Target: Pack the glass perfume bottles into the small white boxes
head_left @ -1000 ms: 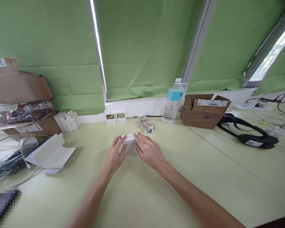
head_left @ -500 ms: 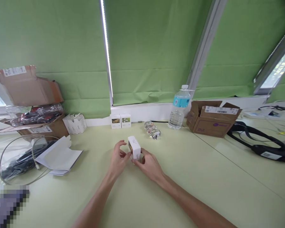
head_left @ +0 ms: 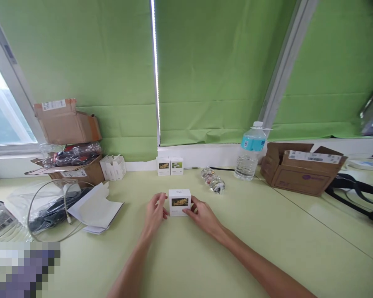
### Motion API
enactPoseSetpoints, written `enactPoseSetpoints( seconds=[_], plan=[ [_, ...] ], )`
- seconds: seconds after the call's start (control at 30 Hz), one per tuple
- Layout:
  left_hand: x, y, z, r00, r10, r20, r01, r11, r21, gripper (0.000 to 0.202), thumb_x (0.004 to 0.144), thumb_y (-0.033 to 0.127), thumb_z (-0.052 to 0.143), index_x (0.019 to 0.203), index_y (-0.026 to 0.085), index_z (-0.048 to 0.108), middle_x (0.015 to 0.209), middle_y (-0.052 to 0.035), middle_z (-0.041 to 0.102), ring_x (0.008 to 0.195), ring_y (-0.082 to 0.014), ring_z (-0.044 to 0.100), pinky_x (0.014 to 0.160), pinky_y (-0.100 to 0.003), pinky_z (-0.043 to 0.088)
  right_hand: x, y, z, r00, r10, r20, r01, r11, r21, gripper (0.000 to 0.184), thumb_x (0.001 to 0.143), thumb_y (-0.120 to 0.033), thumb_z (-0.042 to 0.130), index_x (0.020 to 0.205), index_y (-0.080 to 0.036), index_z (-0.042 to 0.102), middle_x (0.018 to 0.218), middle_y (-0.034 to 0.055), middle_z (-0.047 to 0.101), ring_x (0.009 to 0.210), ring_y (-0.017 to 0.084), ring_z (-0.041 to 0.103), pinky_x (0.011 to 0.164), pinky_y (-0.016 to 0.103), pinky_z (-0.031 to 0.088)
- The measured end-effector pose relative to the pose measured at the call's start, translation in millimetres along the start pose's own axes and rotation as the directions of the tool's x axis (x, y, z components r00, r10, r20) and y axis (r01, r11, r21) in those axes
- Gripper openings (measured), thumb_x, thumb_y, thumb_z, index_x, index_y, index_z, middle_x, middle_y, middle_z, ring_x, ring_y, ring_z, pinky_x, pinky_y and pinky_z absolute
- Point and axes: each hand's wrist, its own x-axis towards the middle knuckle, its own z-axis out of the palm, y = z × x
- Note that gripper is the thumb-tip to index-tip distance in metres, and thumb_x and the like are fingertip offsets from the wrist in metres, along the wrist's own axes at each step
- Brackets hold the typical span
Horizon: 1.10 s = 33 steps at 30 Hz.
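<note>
**Two hands hold a small white box upright on a pale green table**

A small white cardboard box with a yellow-flower picture on its front point(head_left: 179, 202) stands upright on the pale yellow-green table point(head_left: 267, 231), picture side facing the camera. The left hand point(head_left: 155, 213) is at the box's left side, its fingers point(head_left: 160, 200) curled and loosely spread, with the thumb near the box's lower left corner; whether it truly presses the box cannot be told. The right hand point(head_left: 204, 216) is at the box's right side, its fingertips point(head_left: 189, 212) closed against the lower right corner and right face. The box sits between the two sets of fingers, its top and front uncovered.

Beyond the box, against the white sill, stand two matching small white picture boxes point(head_left: 170, 166) side by side. Right of the held box and a little further back lies a crumpled piece of clear plastic wrap point(head_left: 213, 180), then a clear plastic water bottle with a blue label point(head_left: 249, 152), then an open brown cardboard carton point(head_left: 301, 167). Left of the held box lie folded white paper sheets point(head_left: 95, 205), a bundle of black and white cables point(head_left: 54, 201), and further back two open white cartons point(head_left: 113, 167). Green roller blinds point(head_left: 205, 66) hang behind everything.
</note>
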Motion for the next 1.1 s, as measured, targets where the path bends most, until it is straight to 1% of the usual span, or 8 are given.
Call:
enactPoseSetpoints(
  seconds=[0.1,0.17,0.27,0.4,0.6,0.77,0.93,1.1],
  plan=[
    [11,-8,-16.2,0.972,-0.036,-0.233,0.023,0.998,-0.059,0.056,0.078,0.065,0.046,0.092,0.013,0.061,0.095,-0.0113,0.067,0.046,-0.0079,0.054,0.042,-0.023,0.044,28,-5,10,0.999,0.031,0.008,-0.028,0.971,-0.238,0.035,0.087,-0.033,0.054,0.119,-0.02,0.053,0.098,0.005,0.071,0.078,0.02,0.066,0.068,0.028,0.047],
    [16,-15,-21.8,0.956,-0.058,-0.289,0.036,0.996,-0.079,0.058,0.076,0.067,0.047,0.088,0.012,0.06,0.086,-0.0098,0.067,0.047,-0.009,0.055,0.044,-0.024,0.045,48,-7,17,0.999,0.052,-0.001,-0.05,0.952,-0.301,0.036,0.087,-0.033,0.055,0.12,-0.019,0.053,0.105,0.0076,0.069,0.089,0.022,0.065,0.072,0.028,0.045],
    [19,-22,-20.0,0.968,-0.049,-0.245,0.037,0.998,-0.052,0.055,0.077,0.067,0.047,0.084,0.014,0.061,0.079,-0.0069,0.066,0.046,-0.0094,0.053,0.043,-0.024,0.043,75,-7,29,0.996,0.085,-0.017,-0.086,0.934,-0.347,0.036,0.088,-0.035,0.055,0.119,-0.017,0.053,0.109,0.0112,0.067,0.097,0.025,0.063,0.074,0.029,0.044],
    [20,-26,-12.4,0.988,0.012,-0.156,0.001,0.996,0.086,0.053,0.081,0.064,0.042,0.078,0.015,0.061,0.072,-0.0052,0.064,0.045,-0.0104,0.052,0.043,-0.023,0.039,112,-8,38,0.993,0.115,-0.036,-0.119,0.904,-0.411,0.036,0.089,-0.036,0.055,0.118,-0.015,0.053,0.108,0.0127,0.068,0.099,0.026,0.064,0.075,0.029,0.043],
    [28,-30,-9.6,0.99,0.022,-0.139,0.016,0.964,0.264,0.049,0.084,0.061,0.039,0.069,0.018,0.057,0.069,-0.0053,0.064,0.05,-0.0134,0.053,0.049,-0.025,0.037,170,-10,45,0.98,0.163,-0.113,-0.197,0.849,-0.49,0.034,0.089,-0.04,0.054,0.11,-0.013,0.061,0.105,0.0158,0.069,0.099,0.026,0.063,0.076,0.029,0.043],
    [30,-30,-8.6,0.988,0.027,-0.151,0.023,0.948,0.318,0.047,0.087,0.058,0.035,0.068,0.02,0.057,0.067,-0.005,0.065,0.052,-0.015,0.053,0.051,-0.025,0.035,185,6,63,0.962,0.231,-0.148,-0.274,0.803,-0.529,0.047,0.089,-0.051,0.048,0.099,-0.01,0.068,0.104,0.0201,0.067,0.1,0.028,0.062,0.076,0.031,0.043],
    [32,-30,-8.9,0.983,0.017,-0.181,0.041,0.949,0.313,0.046,0.088,0.055,0.035,0.07,0.02,0.059,0.068,-0.0075,0.066,0.058,-0.0169,0.057,0.054,-0.026,0.035,182,4,82,0.981,0.17,-0.096,-0.195,0.814,-0.547,0.049,0.095,-0.046,0.037,0.091,-0.011,0.071,0.098,0.0198,0.069,0.096,0.03,0.063,0.075,0.034,0.042],
    [32,-27,-9.8,0.98,0.002,-0.197,0.069,0.935,0.348,0.04,0.089,0.048,0.036,0.071,0.02,0.06,0.071,-0.01,0.067,0.062,-0.0189,0.058,0.055,-0.028,0.034,196,-39,103,0.999,-0.03,0.031,0.041,0.862,-0.505,0.043,0.094,-0.041,0.041,0.083,-0.013,0.071,0.096,0.0143,0.07,0.094,0.026,0.063,0.077,0.03,0.042]
  ],
)
